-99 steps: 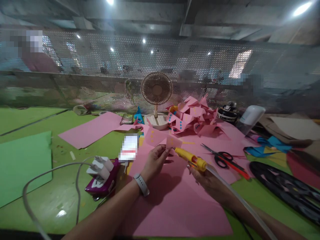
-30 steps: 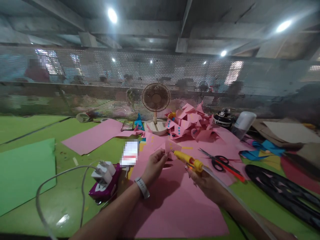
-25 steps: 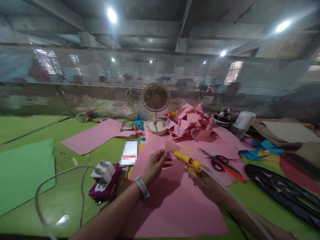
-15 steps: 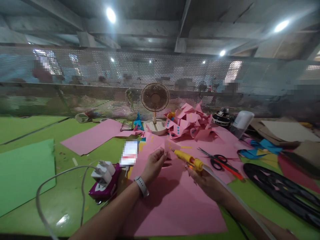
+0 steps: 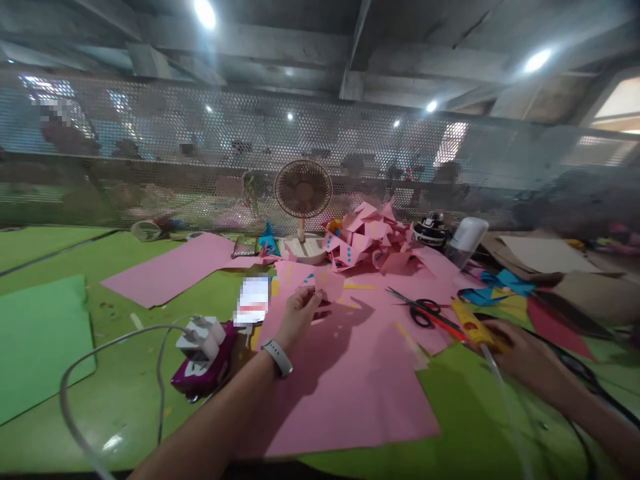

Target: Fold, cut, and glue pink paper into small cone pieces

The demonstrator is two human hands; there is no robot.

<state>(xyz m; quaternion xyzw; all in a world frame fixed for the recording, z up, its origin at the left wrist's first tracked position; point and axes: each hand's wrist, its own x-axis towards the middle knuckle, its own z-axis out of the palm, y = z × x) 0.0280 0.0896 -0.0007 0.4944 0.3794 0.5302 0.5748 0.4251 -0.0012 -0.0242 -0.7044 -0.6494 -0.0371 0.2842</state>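
Note:
My left hand (image 5: 299, 312) hovers over the big pink paper sheet (image 5: 350, 393) with a watch on its wrist. Its fingers are pinched on a small pink paper piece (image 5: 309, 292) that blends into the sheets behind. My right hand (image 5: 523, 350) is low at the right, over the green table (image 5: 460, 427), wrapped round a yellow glue gun (image 5: 475, 327). The gun's nozzle points up-left toward the black-and-red scissors (image 5: 425, 311). A clear stick or tube (image 5: 500, 393) trails back from the gun.
A pile of folded pink pieces (image 5: 370, 237) lies behind, beside a small desk fan (image 5: 303, 193). A white charger on a purple box (image 5: 200, 347) sits left with its cable. A green sheet (image 5: 40, 347), white bottle (image 5: 463, 240) and coloured scraps (image 5: 500, 287) lie around.
My right hand has swung the glue gun away to the right and down, off the paper piece. My left hand has dropped slightly toward the sheet. The camera has turned a little right.

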